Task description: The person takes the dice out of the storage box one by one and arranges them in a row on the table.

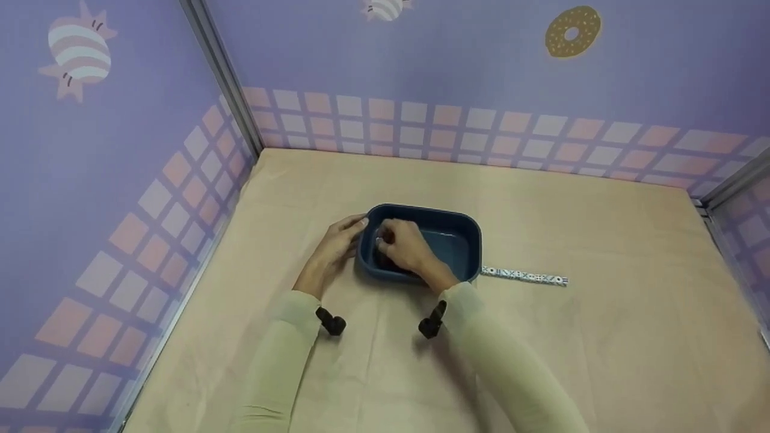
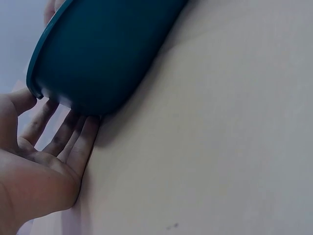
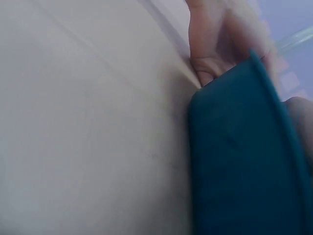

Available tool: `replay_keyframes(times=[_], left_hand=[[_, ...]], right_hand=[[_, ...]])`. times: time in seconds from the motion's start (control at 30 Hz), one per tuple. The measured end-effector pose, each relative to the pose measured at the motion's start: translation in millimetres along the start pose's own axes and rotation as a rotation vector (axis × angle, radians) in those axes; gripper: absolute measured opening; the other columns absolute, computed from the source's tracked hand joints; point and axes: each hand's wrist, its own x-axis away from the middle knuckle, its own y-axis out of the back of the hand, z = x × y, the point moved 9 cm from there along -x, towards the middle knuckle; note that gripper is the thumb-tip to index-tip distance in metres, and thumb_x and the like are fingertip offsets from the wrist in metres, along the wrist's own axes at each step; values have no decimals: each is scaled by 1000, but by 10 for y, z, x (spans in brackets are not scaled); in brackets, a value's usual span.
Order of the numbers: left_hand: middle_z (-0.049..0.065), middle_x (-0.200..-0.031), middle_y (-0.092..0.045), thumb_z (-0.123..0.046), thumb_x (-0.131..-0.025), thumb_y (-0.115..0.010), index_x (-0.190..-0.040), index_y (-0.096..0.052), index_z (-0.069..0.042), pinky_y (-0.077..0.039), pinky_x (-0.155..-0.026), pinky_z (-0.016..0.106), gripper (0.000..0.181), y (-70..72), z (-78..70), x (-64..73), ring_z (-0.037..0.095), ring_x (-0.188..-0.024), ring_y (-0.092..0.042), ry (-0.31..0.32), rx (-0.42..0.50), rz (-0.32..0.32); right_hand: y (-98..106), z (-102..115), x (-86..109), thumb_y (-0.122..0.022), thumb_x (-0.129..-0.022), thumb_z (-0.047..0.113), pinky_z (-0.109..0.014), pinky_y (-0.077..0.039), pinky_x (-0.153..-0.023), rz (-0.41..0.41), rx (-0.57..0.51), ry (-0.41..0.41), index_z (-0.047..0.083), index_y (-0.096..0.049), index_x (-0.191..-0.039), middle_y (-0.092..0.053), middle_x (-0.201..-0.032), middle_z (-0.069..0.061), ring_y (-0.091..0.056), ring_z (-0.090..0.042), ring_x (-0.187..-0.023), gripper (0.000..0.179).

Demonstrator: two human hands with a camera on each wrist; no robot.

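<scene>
A dark blue rectangular tub with rounded corners rests on the cloth-covered table. My left hand touches the tub's left end from outside. In the left wrist view, the thumb of the left hand is at the rim, and its extended fingers lie against the outer wall. My right hand reaches inside the tub near its left end, fingers bent downward. Something small and pale shows by its fingertips; I cannot tell whether they hold it. In the right wrist view, the tub wall hides most of this hand.
A straight row of small white pieces with dark markings extends right from the tub's lower right corner. Purple panels with a checked border stand behind and at the sides. Both sleeves carry a black wrist mount.
</scene>
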Motion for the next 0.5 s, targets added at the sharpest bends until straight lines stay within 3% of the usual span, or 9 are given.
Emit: replay_keyframes(times=[0.23,0.5], left_hand=[[11,-141,-67,-38,-107,-65,-147,-62,-15,-55,-103,39,46,-31,7,16,26,-128,-66,14,-14,5],[10,-141,-67,-39,-107,-66,-147,-62,-15,-55,-101,36,47,-6,-20,-3,25,-127,-66,15,-28,-2]], right_hand=[[302,152,285,-71,-102,11,-33,-58,-79,67,12,129,3,-73,-112,-71,-100,-5,-65,-17,-87,13],[1020,-21,742,-71,-103,12,-32,-53,-71,-49,65,185,5,-75,-108,-68,-96,-3,-61,-15,-81,9]])
